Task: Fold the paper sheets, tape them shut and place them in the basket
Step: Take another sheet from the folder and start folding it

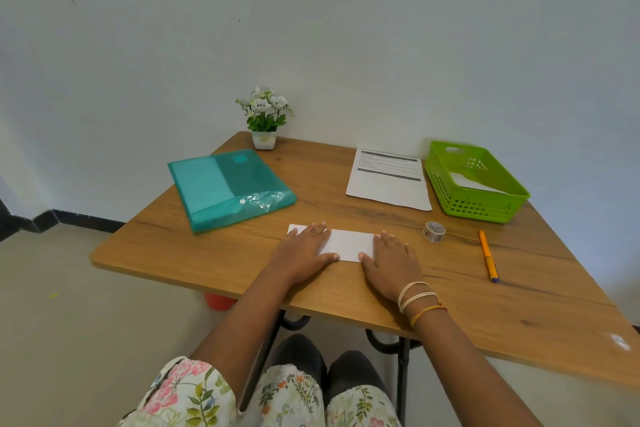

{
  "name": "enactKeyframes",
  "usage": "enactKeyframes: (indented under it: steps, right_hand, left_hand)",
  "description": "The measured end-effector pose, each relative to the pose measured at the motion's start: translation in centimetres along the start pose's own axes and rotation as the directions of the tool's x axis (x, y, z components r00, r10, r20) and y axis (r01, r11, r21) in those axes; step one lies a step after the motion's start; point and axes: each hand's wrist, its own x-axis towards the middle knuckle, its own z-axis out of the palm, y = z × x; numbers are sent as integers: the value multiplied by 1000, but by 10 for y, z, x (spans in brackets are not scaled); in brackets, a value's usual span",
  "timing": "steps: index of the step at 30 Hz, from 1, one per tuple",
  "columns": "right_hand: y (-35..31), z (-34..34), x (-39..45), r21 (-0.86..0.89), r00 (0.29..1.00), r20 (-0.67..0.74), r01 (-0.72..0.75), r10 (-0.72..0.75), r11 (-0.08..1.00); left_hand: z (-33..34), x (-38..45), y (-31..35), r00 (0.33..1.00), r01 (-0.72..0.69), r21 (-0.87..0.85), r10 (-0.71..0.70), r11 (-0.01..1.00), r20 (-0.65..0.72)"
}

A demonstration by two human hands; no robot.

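A folded white paper strip [348, 243] lies flat near the front of the wooden table [214, 253]. My left hand [304, 253] presses palm-down on its left end, fingers spread. My right hand [391, 258] lies flat over its right end. A small roll of clear tape [434, 231] stands to the right of the strip. At the back right, a green plastic basket [485, 208] holds a folded white paper [472, 183]. An unfolded printed sheet [389, 180] lies just left of the basket.
A teal plastic document folder [228, 187] rests at the back left. A small potted plant [265, 121] stands against the wall. An orange pen [487, 255] lies to the right of the tape. A red object [218, 302] shows under the table's front edge.
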Motion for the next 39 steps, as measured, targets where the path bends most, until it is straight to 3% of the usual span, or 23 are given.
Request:
enactKeyframes:
  steps: [5,9,17,20,25,30,39]
  right_hand:
    - [-2,1,2,107,983,3,181,-183,978]
    - [1,-2,12,36,988,-33,149,-148,988]
    - [-6,-12,35,-60,988,-140,-75,66,995]
    - [-32,-10,35,11,972,-236,13,-10,1000]
    - [-88,-4,34,131,960,-136,264,-246,956]
    - [-107,4,33,40,951,-109,294,-288,955]
    - [-103,-3,39,46,948,-62,315,-312,948]
  left_hand:
    - [-2,0,0,999,-38,-42,37,998,-18]
    - [1,2,-1,980,0,9,2,1000,-198]
    - [-4,-4,-28,906,60,10,-50,998,-420]
    - [-12,-4,-48,856,168,73,-108,983,-506]
    - [-29,0,-79,867,366,162,-273,916,-417]
    - [-45,4,-104,853,484,126,-435,866,-290]
    - [-51,-6,-96,801,355,15,-296,935,-521]
